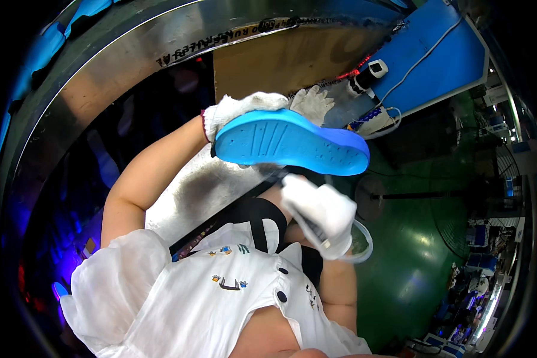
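Note:
My left hand [244, 111], in a white knit glove, is closed around the far left edge of a blue shoe sole [292, 143]. The sole is held up with a grooved and dotted face in view. Below it my right hand [322, 209], gloved in white and smeared by motion, is closed on a slim tool. Its dark, blurred tip looks like a brush [271, 172] and is close under the sole's lower edge; I cannot tell if they touch. A pale tube [364, 244] loops beside the right wrist.
A loose white glove [312, 104] lies beyond the sole, near a black-and-white cylindrical object [373, 74]. Cardboard [256, 65] lines a curved metal edge [119, 56]. A cable crosses a blue panel [429, 53]. Several soles [104, 158] show in the dark space left.

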`<move>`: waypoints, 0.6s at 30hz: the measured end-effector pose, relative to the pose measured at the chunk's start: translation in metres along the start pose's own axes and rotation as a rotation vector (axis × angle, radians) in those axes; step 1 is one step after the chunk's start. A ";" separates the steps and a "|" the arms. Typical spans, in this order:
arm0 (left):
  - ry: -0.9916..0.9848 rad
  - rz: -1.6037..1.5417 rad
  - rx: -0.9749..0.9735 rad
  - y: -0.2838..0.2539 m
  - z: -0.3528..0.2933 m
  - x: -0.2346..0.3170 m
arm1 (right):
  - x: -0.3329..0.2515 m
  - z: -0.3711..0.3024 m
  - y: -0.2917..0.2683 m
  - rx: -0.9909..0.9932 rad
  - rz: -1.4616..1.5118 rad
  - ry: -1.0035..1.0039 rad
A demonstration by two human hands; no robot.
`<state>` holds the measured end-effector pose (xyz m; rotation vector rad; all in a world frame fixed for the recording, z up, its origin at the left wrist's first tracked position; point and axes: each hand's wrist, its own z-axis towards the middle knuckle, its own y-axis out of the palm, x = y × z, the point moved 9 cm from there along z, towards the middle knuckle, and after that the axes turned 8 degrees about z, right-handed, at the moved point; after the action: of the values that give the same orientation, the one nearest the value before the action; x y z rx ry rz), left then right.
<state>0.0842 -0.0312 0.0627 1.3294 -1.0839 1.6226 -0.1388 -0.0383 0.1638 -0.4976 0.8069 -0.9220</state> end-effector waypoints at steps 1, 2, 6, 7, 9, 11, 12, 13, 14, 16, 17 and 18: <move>-0.248 -0.197 -0.032 0.011 -0.011 0.014 | 0.014 0.002 -0.004 0.048 -0.042 0.059; -0.314 -0.262 -0.080 0.012 -0.013 0.014 | 0.017 0.005 -0.003 0.024 -0.029 0.044; -0.212 -0.207 -0.035 -0.003 -0.006 -0.012 | -0.004 0.001 0.005 -0.097 -0.126 -0.032; -0.204 -0.261 -0.029 -0.002 -0.006 -0.009 | 0.004 0.001 -0.007 0.018 -0.112 -0.018; -0.586 -0.549 -0.289 0.023 -0.030 0.009 | 0.018 -0.002 -0.018 0.122 -0.087 0.015; -0.465 -0.421 -0.094 0.007 -0.020 -0.009 | 0.000 -0.001 -0.010 0.025 -0.132 -0.032; -0.348 -0.291 0.090 -0.013 -0.015 -0.010 | -0.007 0.000 -0.002 -0.070 -0.180 -0.069; -0.345 -0.289 0.086 -0.013 -0.014 -0.006 | -0.006 0.000 -0.008 -0.026 -0.165 -0.078; -0.382 -0.406 -0.078 0.001 -0.016 -0.001 | 0.004 0.000 -0.024 0.091 -0.044 -0.048; -0.450 -0.625 -0.403 0.023 -0.027 0.015 | 0.015 -0.003 -0.023 0.089 0.004 -0.034; -0.370 -0.448 -0.221 0.005 -0.018 0.007 | 0.015 -0.001 -0.021 0.054 0.043 -0.060; -0.325 -0.575 -0.239 0.006 -0.018 0.012 | 0.005 0.000 -0.014 -0.017 0.070 -0.077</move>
<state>0.0702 -0.0160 0.0715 1.5887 -0.9240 0.8524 -0.1439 -0.0501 0.1709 -0.5138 0.7585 -0.8266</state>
